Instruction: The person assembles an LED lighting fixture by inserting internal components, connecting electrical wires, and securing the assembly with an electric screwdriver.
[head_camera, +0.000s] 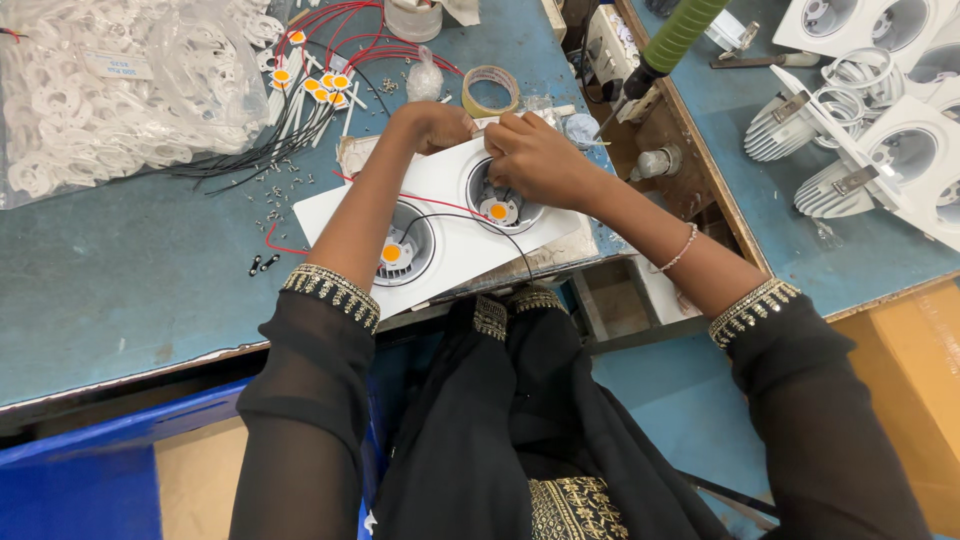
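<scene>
white twin-lamp housing (440, 215) lying at workbench (120, 290) near edge | right hand (540, 160) pinching into its far socket; left hand (432, 125) gripping the far rim | looking light, rigid; wires (450, 205) delicate, best held by rims

The right hand (540, 160) covers the far rim of one round opening in the white light frame (450, 235), and its fingertips are hidden inside it. The left hand (432, 125) hides the frame's far edge, so its grip cannot be told. Left of the frame, the bag of white rings (110, 90) is cut off by the picture's edge. The loose screws (275, 195) beside the frame are too small to tell apart. Right of the frame, the white fixtures (890, 150) run past the edge.
</scene>
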